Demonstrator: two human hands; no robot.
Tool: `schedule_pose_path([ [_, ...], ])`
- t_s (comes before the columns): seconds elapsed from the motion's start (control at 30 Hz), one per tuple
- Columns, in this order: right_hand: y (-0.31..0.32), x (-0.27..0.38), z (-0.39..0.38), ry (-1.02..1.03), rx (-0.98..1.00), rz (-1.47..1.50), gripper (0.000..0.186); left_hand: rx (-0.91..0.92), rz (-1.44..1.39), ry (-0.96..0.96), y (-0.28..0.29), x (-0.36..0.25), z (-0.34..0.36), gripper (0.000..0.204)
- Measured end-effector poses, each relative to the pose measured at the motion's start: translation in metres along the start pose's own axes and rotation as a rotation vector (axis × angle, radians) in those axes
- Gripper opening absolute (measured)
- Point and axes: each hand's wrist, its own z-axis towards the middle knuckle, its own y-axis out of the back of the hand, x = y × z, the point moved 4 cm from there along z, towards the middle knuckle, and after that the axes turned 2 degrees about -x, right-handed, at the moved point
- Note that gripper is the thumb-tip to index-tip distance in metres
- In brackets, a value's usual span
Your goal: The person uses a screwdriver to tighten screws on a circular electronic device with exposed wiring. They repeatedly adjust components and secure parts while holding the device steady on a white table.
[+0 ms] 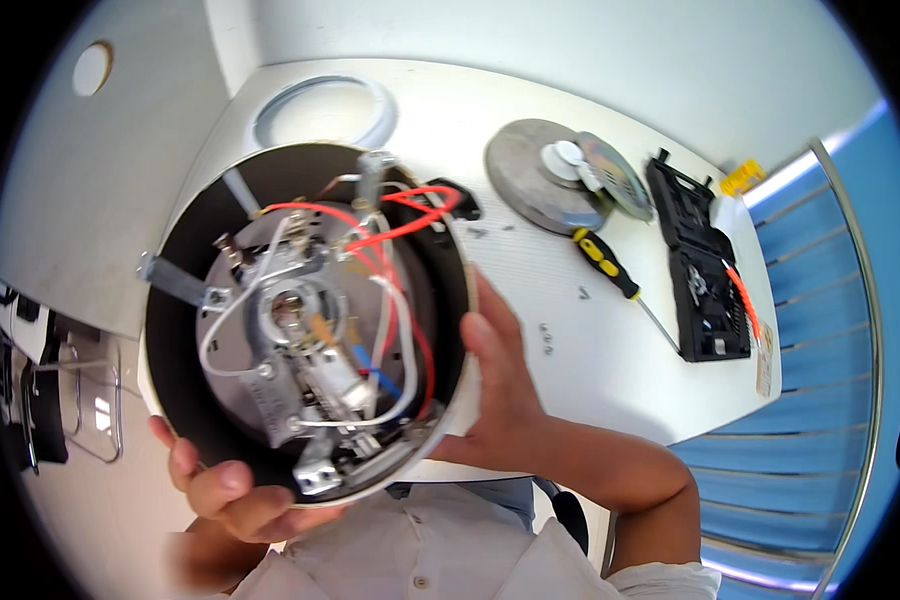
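A round appliance housing (177,366) with a dark inside is lifted up in front of me, its interior facing the camera. Inside are a metal plate (228,395), red and white wires, small metal brackets and a blue wire. My left hand (235,495) grips the housing's lower left edge, fingers curled over it. My right hand (495,390) grips its right side, thumb against the wall. Beyond it on the white table (590,390) lie a pale ring (375,125), a metal disc (520,180) with smaller round parts, and a yellow-black screwdriver (605,262).
An open black tool case (710,343) lies at the table's right with an orange-handled tool and a small yellow item (743,177). Several small screws sit mid-table. A metal railing (850,260) runs along the right, a grey partition (90,190) stands left, and chairs show at lower left.
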Motion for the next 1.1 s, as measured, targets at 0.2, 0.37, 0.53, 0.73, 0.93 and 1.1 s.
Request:
schedule_pose_path([
  [0.2, 0.026, -0.012, 0.007, 0.098, 0.065, 0.035, 0.101, 0.021, -0.024, 0.085, -0.005, 0.005, 0.001, 0.052],
  [0.37, 0.138, -0.033, 0.020, -0.080, -0.773, 0.080, 0.068, -0.007, -0.085, 0.112, -0.005, 0.011, -0.005, 0.051],
  [0.53, 0.181, -0.047, 0.003, -0.269, -1.073, 0.044, 0.033, -0.020, -0.102, 0.104, -0.005, 0.008, -0.005, 0.052],
  [0.73, 0.151, -0.066, 0.009, -0.339, -0.780, -0.132, 0.022, -0.005, -0.151, 0.103, -0.006, 0.010, -0.007, 0.052],
  [0.93, 0.120, -0.063, 0.015, -0.171, -0.457, -0.171, 0.024, -0.187, -0.278, 0.087, -0.004, 0.003, -0.003, 0.045],
  [1.1, 0.113, -0.070, 0.005, -0.237, -0.486, -0.010, 0.029, -0.255, -0.433, 0.136, -0.017, -0.018, 0.007, 0.024],
])
